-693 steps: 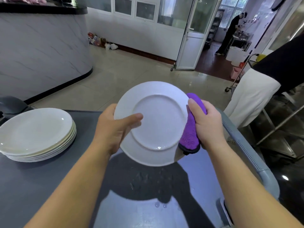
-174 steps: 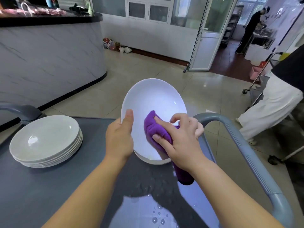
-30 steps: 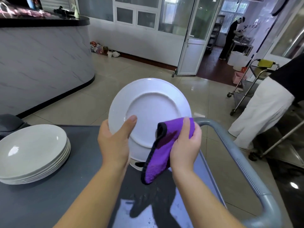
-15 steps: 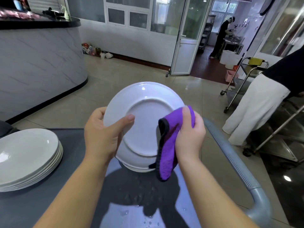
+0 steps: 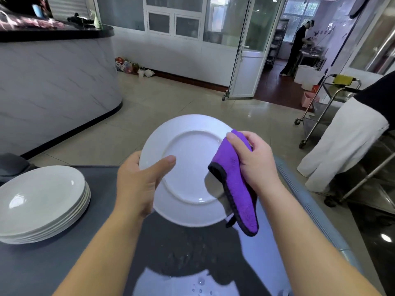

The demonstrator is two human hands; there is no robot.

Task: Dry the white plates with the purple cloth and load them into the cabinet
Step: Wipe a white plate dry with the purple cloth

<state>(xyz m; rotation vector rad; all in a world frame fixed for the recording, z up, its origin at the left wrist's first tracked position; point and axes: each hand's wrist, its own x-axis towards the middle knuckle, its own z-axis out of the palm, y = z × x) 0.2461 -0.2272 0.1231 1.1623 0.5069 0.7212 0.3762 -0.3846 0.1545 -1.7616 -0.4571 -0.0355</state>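
Centre of frame, above the grey desk (image 5: pixel 53 263): white plate (image 5: pixel 190 167) held tilted, underside facing the camera; left hand (image 5: pixel 139 184) clamps its left rim, thumb across the back, fingers hidden behind; right hand (image 5: pixel 254 165) is closed round the purple cloth (image 5: pixel 237 189), pinching it over the plate's right rim, the rest hanging loose below. Step looks like drying the underside and rim. To do it well: bunch the dangling cloth into the palm so more of it meets the plate; wipe round the raised foot ring, where water likely sits; turn the plate with the left hand rather than chasing with the right; keep the grip firm, glaze may be slick. Droplets on the desk at bottom centre; stack of white plates (image 5: pixel 42 201) at lower left, wet or dry I can't tell; cabinet not in view.
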